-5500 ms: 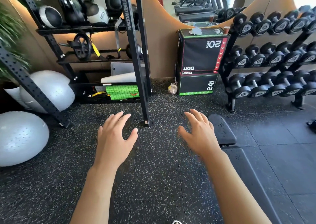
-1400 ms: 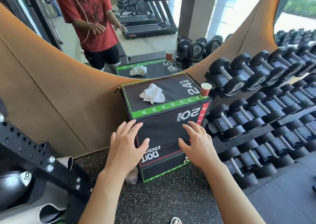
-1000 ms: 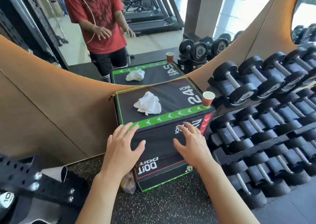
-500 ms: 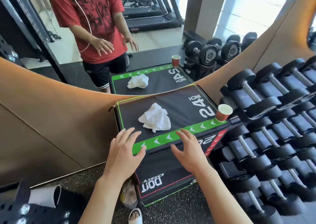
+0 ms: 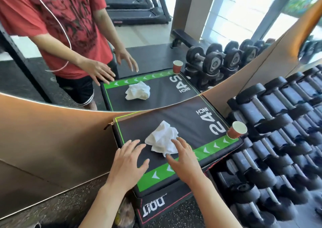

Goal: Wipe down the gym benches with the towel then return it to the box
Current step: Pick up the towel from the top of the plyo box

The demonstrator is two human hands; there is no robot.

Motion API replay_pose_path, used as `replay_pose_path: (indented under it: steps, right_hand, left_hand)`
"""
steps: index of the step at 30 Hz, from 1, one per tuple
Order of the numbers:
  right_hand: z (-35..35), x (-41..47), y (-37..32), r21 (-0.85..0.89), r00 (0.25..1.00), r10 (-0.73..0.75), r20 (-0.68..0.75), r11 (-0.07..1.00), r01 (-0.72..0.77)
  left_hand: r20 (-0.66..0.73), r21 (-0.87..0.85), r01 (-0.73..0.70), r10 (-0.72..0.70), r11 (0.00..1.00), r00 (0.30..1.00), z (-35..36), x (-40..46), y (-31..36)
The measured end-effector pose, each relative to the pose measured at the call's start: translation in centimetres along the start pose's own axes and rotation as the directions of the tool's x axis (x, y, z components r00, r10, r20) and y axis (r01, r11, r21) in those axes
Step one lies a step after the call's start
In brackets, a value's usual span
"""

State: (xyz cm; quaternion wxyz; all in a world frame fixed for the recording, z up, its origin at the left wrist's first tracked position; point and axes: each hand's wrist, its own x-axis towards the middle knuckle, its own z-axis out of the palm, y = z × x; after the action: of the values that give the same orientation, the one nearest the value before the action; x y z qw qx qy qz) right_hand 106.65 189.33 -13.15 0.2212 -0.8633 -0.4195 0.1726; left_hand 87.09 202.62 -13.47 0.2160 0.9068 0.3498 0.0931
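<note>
The mirror [image 5: 156, 36] is spanning the wall behind the box and is reflecting the person, the box top and a bench on the far floor. The dumbbell rack [image 5: 278, 132] is standing just right of the box. The box [image 5: 183, 123], a black padded plyo block with a green front band, is sitting against the wall under the mirror, its flat top serving as the towel's resting place. Both hands are hovering over the front part of the box top. The left hand [image 5: 128, 165] is holding its fingers straight and slightly spread, gripping nothing, left of the towel. The right hand [image 5: 184, 160] is spreading its fingers wide, its tips touching or just over the towel's near edge, probably about to gather it. The towel [image 5: 162, 139] is lying crumpled near the middle of the box top, not yet lifted. The paper cup [image 5: 237, 130] is standing at the box's right front corner.
</note>
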Motion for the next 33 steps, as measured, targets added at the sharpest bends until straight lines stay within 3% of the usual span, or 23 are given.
replay_pose_path:
  steps: [9,14,21,27,33]
  right_hand:
    - [2.2,6.5,-2.1,-0.032,1.000,-0.007,-0.008,0.999,0.007]
    - [4.2,9.8,-2.0,-0.017,0.996,0.087,0.018,0.996,-0.086]
    - [8.2,11.9,-1.7,-0.169,0.987,0.159,0.019,0.974,-0.153]
    - [9.7,13.0,0.0,-0.251,0.997,0.072,0.033,0.966,-0.062]
    - [8.4,12.6,3.3,-0.241,0.990,-0.129,0.063,0.960,0.141]
  left_hand:
    - [0.078,-0.008,0.075,-0.074,0.997,0.994,2.8,2.8,-3.3]
    - [0.119,0.005,0.132,-0.131,0.991,0.984,4.4,2.5,-3.7]
    - [0.079,-0.028,0.224,-0.221,0.974,0.972,4.4,1.4,-3.8]
    - [0.031,-0.029,0.268,-0.267,0.963,0.963,4.0,0.3,-3.4]
    - [0.024,-0.028,0.229,-0.229,0.973,0.973,5.0,0.7,-1.4]
